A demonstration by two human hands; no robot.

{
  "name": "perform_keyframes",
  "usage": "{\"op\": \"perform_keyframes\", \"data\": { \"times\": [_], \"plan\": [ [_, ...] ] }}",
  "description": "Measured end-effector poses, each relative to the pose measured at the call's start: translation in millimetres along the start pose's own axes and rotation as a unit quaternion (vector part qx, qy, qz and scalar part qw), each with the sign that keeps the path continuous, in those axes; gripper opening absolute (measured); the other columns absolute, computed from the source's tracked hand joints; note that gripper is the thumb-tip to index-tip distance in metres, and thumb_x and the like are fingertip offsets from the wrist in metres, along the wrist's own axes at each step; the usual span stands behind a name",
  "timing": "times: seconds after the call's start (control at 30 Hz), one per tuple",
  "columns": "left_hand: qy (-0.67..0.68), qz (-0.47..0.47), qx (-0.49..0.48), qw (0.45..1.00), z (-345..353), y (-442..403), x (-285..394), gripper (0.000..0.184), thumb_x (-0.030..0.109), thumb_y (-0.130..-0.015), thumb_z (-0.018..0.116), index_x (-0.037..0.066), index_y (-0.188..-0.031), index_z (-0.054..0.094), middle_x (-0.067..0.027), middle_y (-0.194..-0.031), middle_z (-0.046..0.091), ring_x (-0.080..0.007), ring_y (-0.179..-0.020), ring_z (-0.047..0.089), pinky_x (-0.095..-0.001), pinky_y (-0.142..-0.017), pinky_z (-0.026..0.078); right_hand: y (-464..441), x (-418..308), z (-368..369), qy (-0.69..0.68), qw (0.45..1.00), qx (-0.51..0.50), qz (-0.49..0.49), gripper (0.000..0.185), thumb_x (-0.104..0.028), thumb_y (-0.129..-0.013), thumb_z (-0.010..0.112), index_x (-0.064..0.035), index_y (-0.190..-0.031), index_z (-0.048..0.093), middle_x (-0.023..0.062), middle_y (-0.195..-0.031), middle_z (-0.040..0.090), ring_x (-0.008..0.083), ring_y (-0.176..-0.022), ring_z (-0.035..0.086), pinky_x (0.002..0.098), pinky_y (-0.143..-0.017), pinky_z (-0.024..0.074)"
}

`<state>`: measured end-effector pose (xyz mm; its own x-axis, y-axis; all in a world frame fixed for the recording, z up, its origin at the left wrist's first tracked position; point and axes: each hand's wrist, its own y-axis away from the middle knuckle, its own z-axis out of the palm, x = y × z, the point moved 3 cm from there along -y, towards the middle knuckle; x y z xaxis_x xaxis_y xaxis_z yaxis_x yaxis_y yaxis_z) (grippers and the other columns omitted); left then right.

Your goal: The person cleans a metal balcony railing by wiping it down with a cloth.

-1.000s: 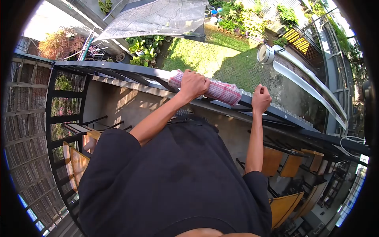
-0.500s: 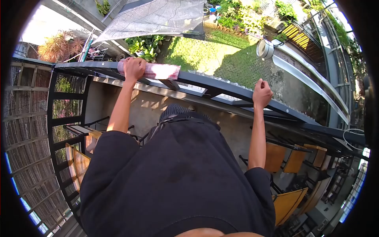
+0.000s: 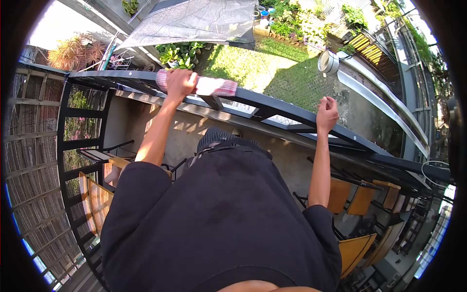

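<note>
A red and white checked cloth (image 3: 216, 86) lies along the top of the dark metal railing (image 3: 272, 103), left of the middle. My left hand (image 3: 181, 83) is closed on the cloth near its left end and presses it against the rail. Part of the cloth is hidden under the fingers. Farther right, my right hand (image 3: 327, 115) is raised at the railing, its fingers curled with the tips together. Whether anything small is between those fingertips cannot be made out.
Beyond the railing are a grey net (image 3: 194, 24), grass (image 3: 243, 63), potted plants and a white round object (image 3: 328, 63) by long pale strips. Wooden tabletops (image 3: 357, 250) stand at the lower right, wooden panels (image 3: 97, 199) at the left.
My left hand and the cloth have slid a long way left along the railing over the last second, then back slightly right. My right hand stays near the same part of the railing.
</note>
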<state>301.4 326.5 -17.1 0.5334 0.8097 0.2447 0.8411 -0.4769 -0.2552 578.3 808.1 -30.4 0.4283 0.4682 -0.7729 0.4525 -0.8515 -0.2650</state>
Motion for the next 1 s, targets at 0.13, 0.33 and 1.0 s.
{"op": "perform_keyframes", "data": {
  "times": [0.13,0.33,1.0],
  "plan": [
    [0.023,0.113,0.065,0.991,38.8,13.1,97.1,0.029,0.034,-0.098,0.060,0.013,-0.090,0.077,-0.0081,-0.085,0.072,-0.0313,-0.091,0.068,-0.0526,-0.099,0.045,-57.8,51.4,-46.6,-0.015,0.995,0.097,-0.029,0.044,-0.030,-0.106,0.069,0.0000,-0.136,0.058,0.0171,-0.116,0.079,0.0303,-0.104,0.078,0.0429,-0.092,0.0581],
    [0.064,0.145,0.031,0.987,53.5,27.9,235.9,0.034,0.040,-0.104,0.059,0.011,-0.105,0.077,-0.0074,-0.097,0.076,-0.0257,-0.096,0.069,-0.0468,-0.097,0.044,-91.0,104.5,-88.9,0.201,0.978,0.053,0.029,0.064,-0.052,-0.103,0.067,-0.0018,-0.141,0.056,0.0213,-0.118,0.078,0.0403,-0.116,0.073,0.0503,-0.102,0.0538],
    [0.077,0.073,0.022,0.994,1.7,2.5,-1.6,0.030,0.039,-0.095,0.068,0.011,-0.094,0.081,-0.0063,-0.093,0.078,-0.0293,-0.094,0.071,-0.0458,-0.094,0.048,-86.1,105.7,-81.4,0.187,0.981,-0.051,0.028,0.056,-0.058,-0.103,0.064,-0.0075,-0.126,0.072,0.0167,-0.086,0.079,0.0374,-0.088,0.077,0.0504,-0.084,0.0561]
  ]
}}
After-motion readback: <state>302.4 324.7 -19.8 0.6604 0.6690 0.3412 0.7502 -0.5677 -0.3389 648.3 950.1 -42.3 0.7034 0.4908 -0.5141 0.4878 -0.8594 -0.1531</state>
